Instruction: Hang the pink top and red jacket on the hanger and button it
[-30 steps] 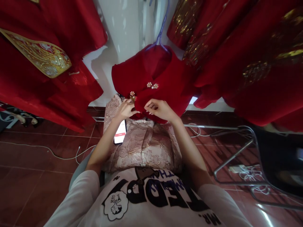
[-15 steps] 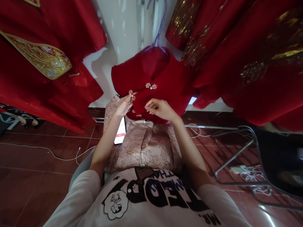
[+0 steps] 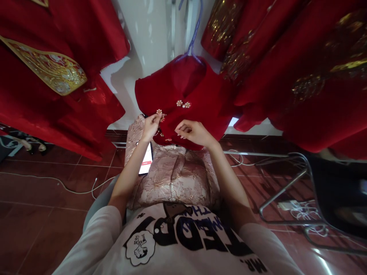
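A red garment (image 3: 206, 91) hangs on a purple hanger (image 3: 196, 32), its lower part resting by my lap. A pair of pearl flower buttons (image 3: 183, 104) sits at its neckline, and more flower buttons lie lower along the front edge. My left hand (image 3: 151, 126) pinches the front edge of the garment beside a flower button (image 3: 159, 111). Close in front of the cloth, my right hand (image 3: 192, 131) is closed, thumb and fingers together. Whatever it holds, if anything, is too small to make out.
Pinkish brocade cloth (image 3: 183, 179) covers my lap, with a lit phone (image 3: 146, 160) lying on its left side. Red embroidered garments (image 3: 97, 95) hang at left and right. A metal-framed chair (image 3: 312, 191) stands at right, near cables (image 3: 305, 212) on the tiled floor.
The fingers of my left hand have drawn in from a spread pose to a pinch at the garment's edge. My right hand has stayed in place.
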Tool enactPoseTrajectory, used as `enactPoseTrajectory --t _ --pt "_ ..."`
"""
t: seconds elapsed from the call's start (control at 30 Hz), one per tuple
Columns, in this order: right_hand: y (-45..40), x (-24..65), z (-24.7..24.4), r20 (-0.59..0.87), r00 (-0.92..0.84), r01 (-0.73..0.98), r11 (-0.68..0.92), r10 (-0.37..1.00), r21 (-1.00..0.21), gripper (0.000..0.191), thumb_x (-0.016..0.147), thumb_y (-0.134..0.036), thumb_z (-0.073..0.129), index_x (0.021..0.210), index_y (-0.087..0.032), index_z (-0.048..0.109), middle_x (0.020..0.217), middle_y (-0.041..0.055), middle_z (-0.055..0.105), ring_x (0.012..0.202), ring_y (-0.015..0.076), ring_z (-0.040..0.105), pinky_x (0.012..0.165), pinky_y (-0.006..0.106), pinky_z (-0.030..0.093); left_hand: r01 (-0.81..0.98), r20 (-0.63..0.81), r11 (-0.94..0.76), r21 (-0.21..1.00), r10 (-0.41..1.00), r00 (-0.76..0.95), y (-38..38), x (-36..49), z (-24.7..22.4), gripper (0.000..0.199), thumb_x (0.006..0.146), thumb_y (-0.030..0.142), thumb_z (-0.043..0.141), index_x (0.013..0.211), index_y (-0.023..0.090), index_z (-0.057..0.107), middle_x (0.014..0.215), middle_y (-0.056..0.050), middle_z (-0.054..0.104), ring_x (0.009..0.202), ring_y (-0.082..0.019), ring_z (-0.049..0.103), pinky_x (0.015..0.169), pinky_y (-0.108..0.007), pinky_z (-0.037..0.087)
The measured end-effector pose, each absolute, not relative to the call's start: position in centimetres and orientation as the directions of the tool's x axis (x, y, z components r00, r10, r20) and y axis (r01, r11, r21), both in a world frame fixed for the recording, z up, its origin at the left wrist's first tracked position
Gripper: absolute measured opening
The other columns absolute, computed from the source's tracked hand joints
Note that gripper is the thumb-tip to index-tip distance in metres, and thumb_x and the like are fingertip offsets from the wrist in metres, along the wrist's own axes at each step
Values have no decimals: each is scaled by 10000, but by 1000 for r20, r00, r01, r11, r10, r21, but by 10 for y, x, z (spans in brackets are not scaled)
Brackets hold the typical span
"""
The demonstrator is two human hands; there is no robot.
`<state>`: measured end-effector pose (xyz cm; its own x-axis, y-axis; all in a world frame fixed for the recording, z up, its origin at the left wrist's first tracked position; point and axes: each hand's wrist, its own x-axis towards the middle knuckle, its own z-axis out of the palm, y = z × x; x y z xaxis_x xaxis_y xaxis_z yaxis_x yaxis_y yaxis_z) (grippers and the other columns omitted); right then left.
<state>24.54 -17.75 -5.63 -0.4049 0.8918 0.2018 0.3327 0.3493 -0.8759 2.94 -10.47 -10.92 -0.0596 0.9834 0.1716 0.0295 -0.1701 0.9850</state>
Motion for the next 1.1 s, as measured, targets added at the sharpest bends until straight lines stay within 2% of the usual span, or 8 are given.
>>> enactPoseTrajectory --t 0.23,0.33,0.4,0.5,0.57,0.77,0.9,1.1 --pt "-178 246 -54 220 -404 334 367 888 -868 91 896 -283 682 901 -192 689 856 18 748 781 139 684 755 279 557 -133 -58 81 988 985 164 -116 31 -92 740 986 785 407 1044 153 787 955 -143 773 1010 -273 749 795 -335 612" --pt "-179 248 -53 222 -396 336 365 891 -868 97 895 -289 686 905 -193 691 864 20 747 797 146 688 772 288 562 -63 10 6 998 968 251 -123 40 -75 674 966 771 497 1042 168 789 992 -123 769 1064 -296 738 921 -386 597" --pt "-179 249 -52 220 -397 335 364 891 -869 105 896 -291 689 911 -187 691 869 27 744 801 149 688 778 294 561 -10 202 -205 979 952 228 -125 49 -63 489 973 638 620 1042 182 782 1088 -107 756 1135 -293 711 1020 -406 558" --pt "-179 249 -51 222 -407 327 368 886 -871 121 901 -302 685 920 -183 686 868 31 741 793 151 685 775 300 560 204 527 -570 796 818 230 -119 60 -46 268 935 411 757 1105 203 759 1271 -106 684 1305 -321 606 1154 -474 459" --pt "-179 250 -51 228 -407 324 373 885 -869 133 899 -318 684 917 -186 684 862 29 741 783 151 681 770 304 559 394 624 -698 598 714 316 -113 64 -35 254 918 341 771 1125 196 744 1355 -124 632 1384 -374 521 1207 -571 377" --pt "-179 249 -51 227 -415 310 371 881 -875 193 879 -387 700 904 -198 678 840 36 739 777 170 682 761 333 557 622 514 -782 47 552 656 -100 72 -7 211 1016 285 567 1141 212 720 1383 -124 621 1396 -357 499 1279 -655 228" --pt "-179 250 -50 221 -413 308 364 884 -879 209 874 -399 696 908 -194 677 813 43 732 765 179 686 743 342 551 567 438 -822 -46 494 751 -91 75 1 266 1006 216 507 1146 149 723 1208 -134 681 1304 -340 573 1293 -640 210" --pt "-179 253 -48 211 -404 311 351 890 -883 207 878 -397 698 921 -197 670 818 46 729 751 176 681 733 349 557 477 404 -879 22 444 800 -75 70 9 207 973 271 562 1048 166 723 1005 -88 715 1193 -316 635 1284 -639 231"
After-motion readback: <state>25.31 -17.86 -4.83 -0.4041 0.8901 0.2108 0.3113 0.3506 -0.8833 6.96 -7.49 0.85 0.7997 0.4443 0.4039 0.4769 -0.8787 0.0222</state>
